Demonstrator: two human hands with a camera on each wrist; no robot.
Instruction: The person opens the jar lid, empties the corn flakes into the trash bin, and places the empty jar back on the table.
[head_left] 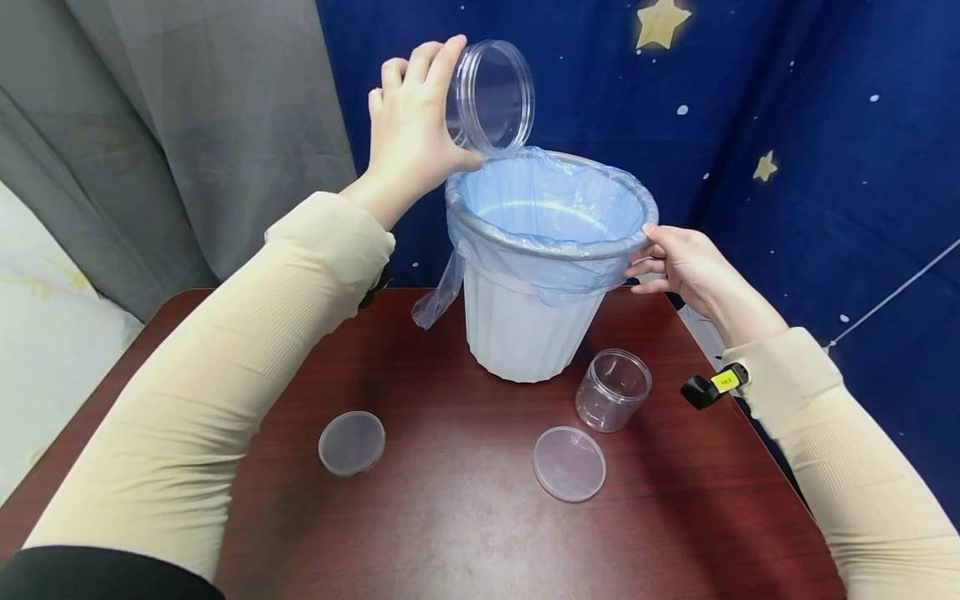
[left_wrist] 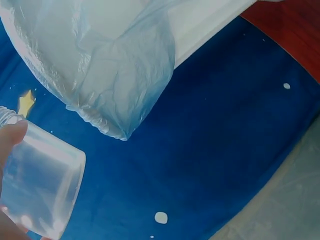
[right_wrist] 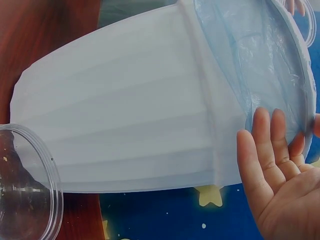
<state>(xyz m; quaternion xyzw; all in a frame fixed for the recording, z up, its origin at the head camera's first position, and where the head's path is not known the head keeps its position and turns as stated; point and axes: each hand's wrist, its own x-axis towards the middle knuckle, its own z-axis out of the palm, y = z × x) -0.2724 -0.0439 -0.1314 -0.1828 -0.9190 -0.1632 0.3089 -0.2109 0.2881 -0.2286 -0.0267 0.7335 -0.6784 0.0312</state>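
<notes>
My left hand (head_left: 412,125) grips a clear plastic jar (head_left: 471,92) by its side. The jar is tipped on its side, its mouth just above the left back rim of a white trash can (head_left: 528,333). A thin blue trash bag (head_left: 555,187) lines the can and folds over its grey rim. At the right of that rim is my right hand (head_left: 686,267), which pinches the edge between thumb and index finger. In the right wrist view its other fingers (right_wrist: 262,135) stretch out beside the bag. The left wrist view shows the jar (left_wrist: 45,175) see-through, with no contents visible.
A second clear jar (head_left: 613,392) stands upright right of the can's base, with small specks inside. Two round clear lids lie on the brown table (head_left: 450,517): one lid (head_left: 570,464) in front of that jar, another lid (head_left: 352,443) at the left. Curtains hang behind.
</notes>
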